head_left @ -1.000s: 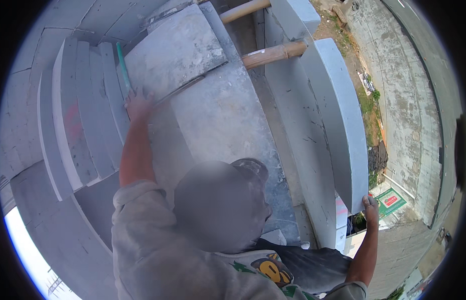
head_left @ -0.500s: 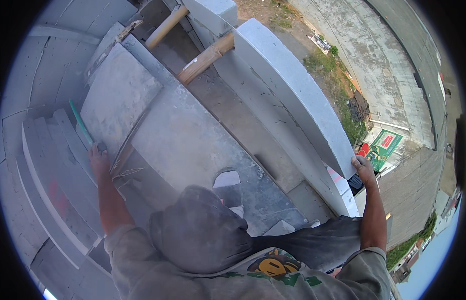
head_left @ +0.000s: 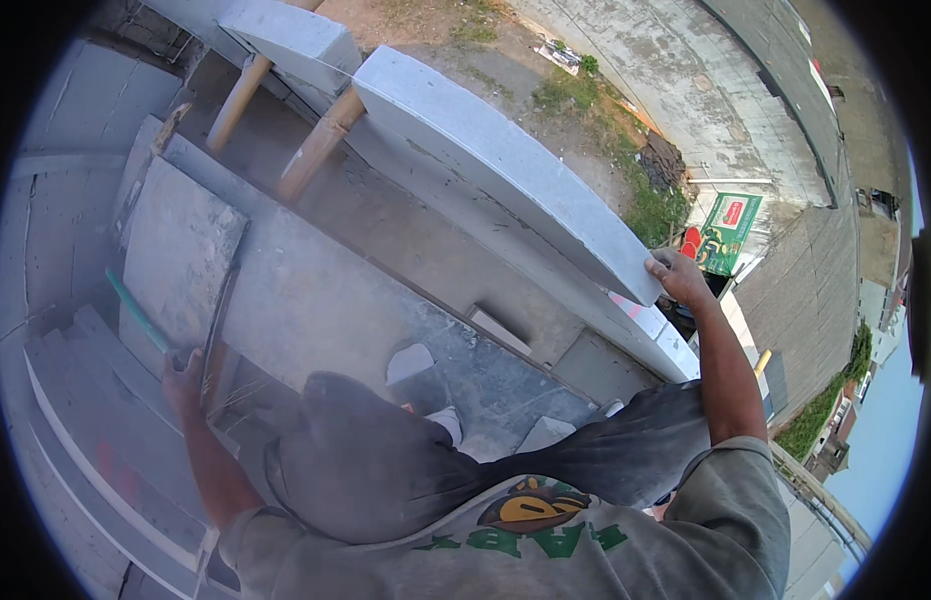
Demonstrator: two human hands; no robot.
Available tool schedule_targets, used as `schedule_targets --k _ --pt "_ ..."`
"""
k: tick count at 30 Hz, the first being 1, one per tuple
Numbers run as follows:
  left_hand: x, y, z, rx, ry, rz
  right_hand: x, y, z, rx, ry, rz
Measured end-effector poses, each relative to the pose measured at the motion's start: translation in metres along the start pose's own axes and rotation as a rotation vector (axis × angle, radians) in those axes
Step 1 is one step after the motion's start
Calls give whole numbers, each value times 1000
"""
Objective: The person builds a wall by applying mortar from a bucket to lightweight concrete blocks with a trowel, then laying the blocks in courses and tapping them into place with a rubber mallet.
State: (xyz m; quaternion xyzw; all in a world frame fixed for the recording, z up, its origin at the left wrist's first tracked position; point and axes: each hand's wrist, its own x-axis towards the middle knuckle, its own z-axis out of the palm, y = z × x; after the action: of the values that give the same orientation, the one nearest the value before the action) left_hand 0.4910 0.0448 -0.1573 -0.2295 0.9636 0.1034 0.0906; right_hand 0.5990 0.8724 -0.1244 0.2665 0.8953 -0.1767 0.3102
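My right hand point(head_left: 677, 275) grips the near end of a long light-grey block point(head_left: 505, 170), which lies along the top of a low block wall. Its fingers bend over the end corner. At the left, my left hand point(head_left: 183, 380) is closed around the dark handle of a thin green tool point(head_left: 135, 310), seen nearly edge-on, so its kind cannot be told. Beside that hand is the edge of a dusty grey board point(head_left: 180, 240). Several flat grey slabs point(head_left: 115, 400) are stacked just left of the left forearm.
Below my legs runs a dusty plank platform point(head_left: 315, 290), with a gap between it and the wall. Wooden poles point(head_left: 320, 145) cross the gap to the wall. Beyond the wall, the ground point(head_left: 575, 170) lies well below, with a green banner point(head_left: 730, 232).
My view has turned, shifting the scene mostly leftward. My right hand stays at the block's end, and my left hand keeps the green tool beside the board.
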Motion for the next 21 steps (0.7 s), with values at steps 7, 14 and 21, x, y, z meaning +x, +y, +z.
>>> schedule_targets --k 7,14,21 --pt "-48 73 -26 -836 -108 -15 -15 -42 -40 -120 255 -152" --pt "-64 208 -70 -1050 -700 535 -64 -179 -89 -246 887 -923" --pt "-184 448 -96 -477 -1199 1169 -133 -209 -92 -516 10 -802"
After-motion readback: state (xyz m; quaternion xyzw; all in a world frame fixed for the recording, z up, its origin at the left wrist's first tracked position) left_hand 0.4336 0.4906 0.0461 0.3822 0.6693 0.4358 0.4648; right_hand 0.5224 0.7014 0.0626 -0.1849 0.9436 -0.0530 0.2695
